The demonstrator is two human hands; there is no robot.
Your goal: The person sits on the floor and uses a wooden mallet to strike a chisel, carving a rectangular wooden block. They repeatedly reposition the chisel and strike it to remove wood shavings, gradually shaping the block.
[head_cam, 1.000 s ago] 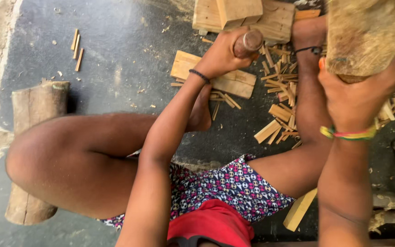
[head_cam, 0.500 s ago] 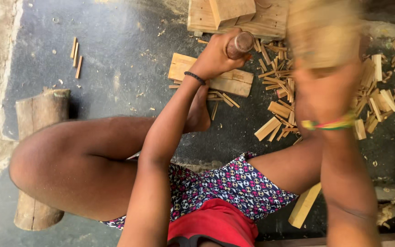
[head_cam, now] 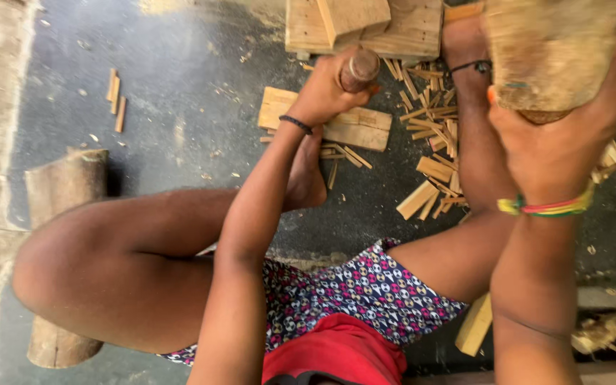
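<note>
— So, what is each hand doing?

— Her left hand is closed around a round wooden handle, whose end pokes up out of the fist. The tool's lower part is hidden by the fingers, so I cannot tell what kind of blade or tip it carries. Just below that hand lies a flat wooden board on the dark floor.

— And the other one?

— The right hand is wrapped around a thick wooden mallet, raised above and to the right of the handle, well apart from it. The fingers curl up its side and the thumb side presses near the base.

— How would that mallet handle?

— It looks like a solid chunk of log, so I judge it heavy, stiff and rough rather than slippery. A full grip low on its body, as shown, seems the sound place to hold it. The thin handle looks light and hard; it wants a tight fist near its top.

— What else is around?

— Split wood sticks lie scattered between the two hands. Beyond the left hand sits a stacked wooden block. Far off to its left lies a short log.
</note>
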